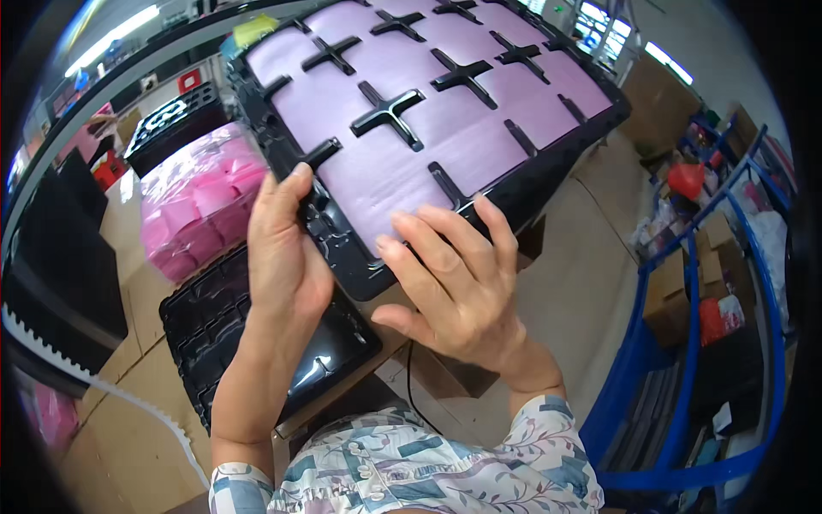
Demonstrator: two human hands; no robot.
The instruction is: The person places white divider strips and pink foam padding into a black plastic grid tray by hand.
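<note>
A black plastic tray [462, 77], tilted up in front of me, has raised cross-shaped dividers standing between flat lilac sheets or pads [398, 184]. My left hand [287, 240] is closed on the tray's near left edge, with the thumb over the rim. Across the near corner, my right hand [462, 287] lies with its fingers stretched out, their tips on the lilac surface and the rim. Below the left forearm, a second black moulded tray [334, 351] rests on the cardboard-covered table. Whether anything supports the held tray from beneath is hidden.
Left of the held tray sits a clear-wrapped pack of pink pieces [201, 201]. Behind it stands a stack of black trays [175, 120]. A white toothed strip [128, 394] curves across the left side. Blue metal shelving [634, 377] with cartons and bags stands at the right.
</note>
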